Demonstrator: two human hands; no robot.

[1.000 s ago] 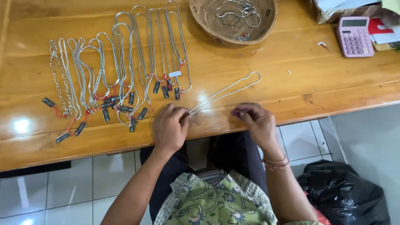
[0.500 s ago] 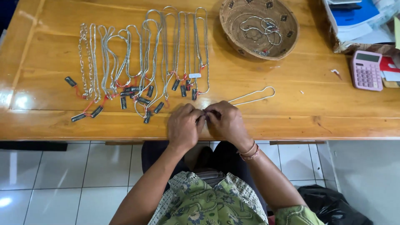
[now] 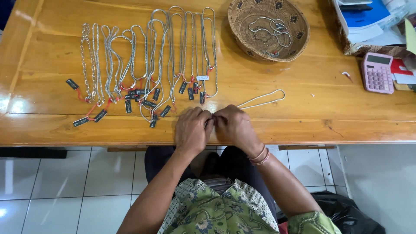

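Note:
My left hand (image 3: 192, 128) and my right hand (image 3: 234, 125) meet fingertip to fingertip at the front edge of the wooden table (image 3: 329, 117). Between them they pinch the near end of a silver chain necklace (image 3: 262, 99), whose loop trails off to the right on the wood. The clasp end is hidden under my fingers. To the left lies a row of several silver necklaces (image 3: 147, 60) with small black tags on red strings, laid side by side.
A woven basket (image 3: 268, 28) with more chains stands at the back. A pink calculator (image 3: 377, 73) and a box of papers (image 3: 368, 26) sit at the right. White floor tiles and a black bag (image 3: 346, 212) lie below the table edge.
My right hand has moved left to join my left hand, and both fingertips now close on the chain's near end. The camera view has shifted so the table sits further right.

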